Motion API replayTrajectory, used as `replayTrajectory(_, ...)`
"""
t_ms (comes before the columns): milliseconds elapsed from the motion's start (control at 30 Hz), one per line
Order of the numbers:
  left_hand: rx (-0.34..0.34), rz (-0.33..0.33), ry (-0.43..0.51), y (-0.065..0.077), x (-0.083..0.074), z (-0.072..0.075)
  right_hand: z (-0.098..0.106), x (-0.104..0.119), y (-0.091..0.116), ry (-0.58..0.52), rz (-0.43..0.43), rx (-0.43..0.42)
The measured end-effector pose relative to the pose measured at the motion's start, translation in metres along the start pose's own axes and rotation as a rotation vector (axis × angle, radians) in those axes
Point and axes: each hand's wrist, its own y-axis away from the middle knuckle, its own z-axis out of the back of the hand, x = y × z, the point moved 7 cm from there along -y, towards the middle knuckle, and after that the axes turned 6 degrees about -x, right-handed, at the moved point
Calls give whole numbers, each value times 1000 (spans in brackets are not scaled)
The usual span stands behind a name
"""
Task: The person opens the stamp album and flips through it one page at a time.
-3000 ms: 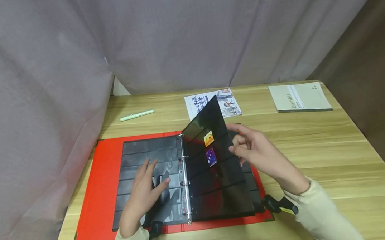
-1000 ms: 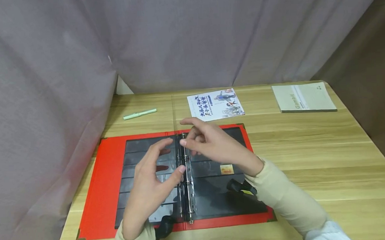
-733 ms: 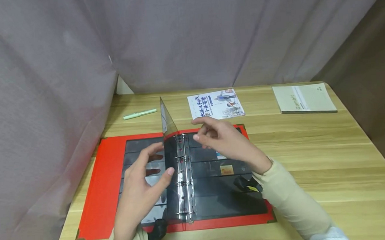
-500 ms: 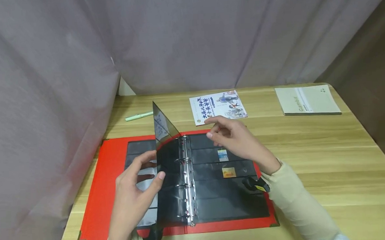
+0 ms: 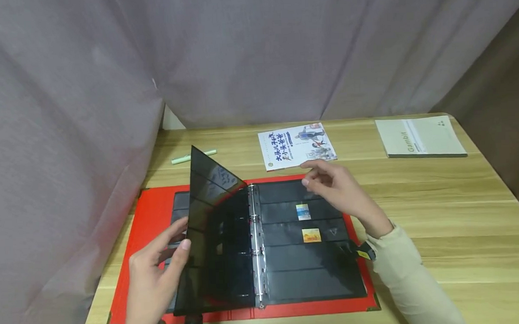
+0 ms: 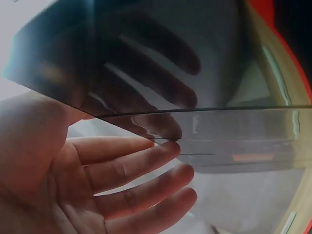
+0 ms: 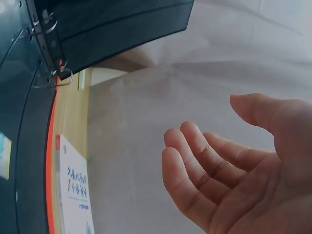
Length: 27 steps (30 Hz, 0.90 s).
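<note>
A red ring-bound stamp album (image 5: 132,264) lies spread on the table, with black pocket pages. One dark page (image 5: 211,251) stands tilted toward the left, its outer edge between the thumb and fingers of my left hand (image 5: 153,278). Those fingers are fairly straight behind the page in the left wrist view, and the page leans on them. Over the upper part of the right-hand page (image 5: 291,281) hovers my right hand (image 5: 341,192), fingers loosely bent and nothing held. A blue stamp (image 5: 303,212) and an orange stamp (image 5: 311,235) sit in that page's pockets.
Behind the album lies a white illustrated booklet (image 5: 297,146). A light green pen (image 5: 181,159) is at the back left, partly covered by the raised page. Toward the back right rests a pale "Gambit" book (image 5: 421,136). Grey curtains (image 5: 255,56) hang behind the table.
The page has swung from the right side over the rings toward the left, along with my left hand. My right hand let go of it and moved back right, exposing both stamps.
</note>
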Motion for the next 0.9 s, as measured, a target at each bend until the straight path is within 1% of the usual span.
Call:
replayTrajectory(133,-6,59,-17,6,9,10,6,-9,2,14,5,-22)
replayTrajectory(233,3,94,-38,11,15,16,9,-15,3,27,15,-31)
replayTrajectory(300,20,104,-49,14,19,19,12,-18,3,32,16,-30)
replayTrajectory(533,88,126,-134,23,33,28,14,-29,2,26,9,-6)
replayTrajectory(633,109,145,-149,26,38,30,14,-33,2,57,21,3)
replayTrajectory(700,120,169,-161,27,42,31,14,-37,3,84,17,15)
replayTrajectory(900,134,241,-201,29,57,31,13,-55,5,206,-61,56)
